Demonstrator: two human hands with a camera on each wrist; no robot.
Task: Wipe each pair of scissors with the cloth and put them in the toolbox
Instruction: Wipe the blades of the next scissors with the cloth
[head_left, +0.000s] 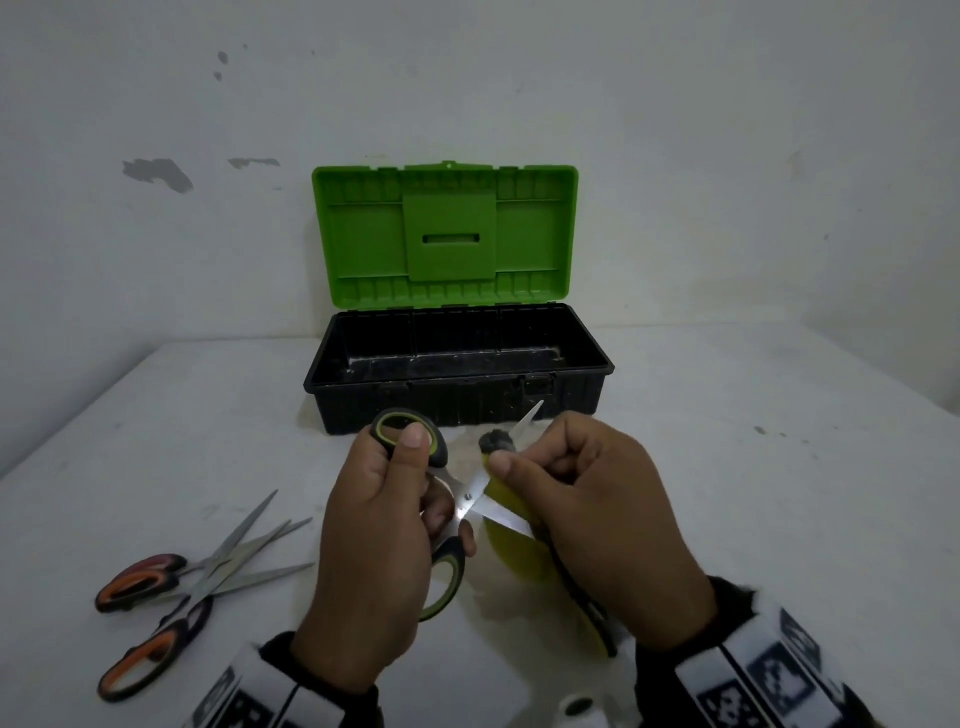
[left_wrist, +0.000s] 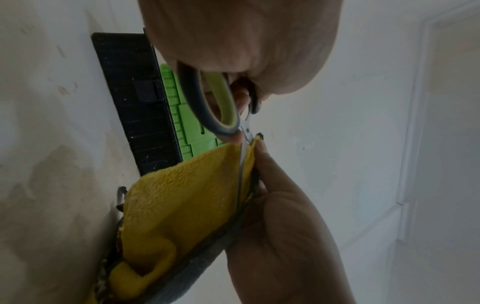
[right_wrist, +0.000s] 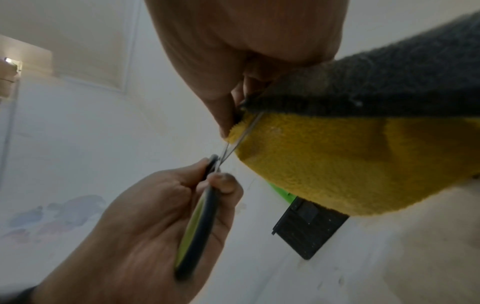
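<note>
My left hand grips the green-and-black handles of a pair of scissors held open above the table. My right hand pinches a yellow-and-grey cloth folded round one blade, whose tip sticks out past the fingers. In the left wrist view the cloth wraps the blade under the green handle loop. The right wrist view shows the cloth around the blade and the left hand on the handles. The toolbox stands open behind, black base and green lid.
Three orange-and-black scissors lie crossed on the white table at the front left. A small white object shows at the bottom edge. A white wall rises right behind the toolbox.
</note>
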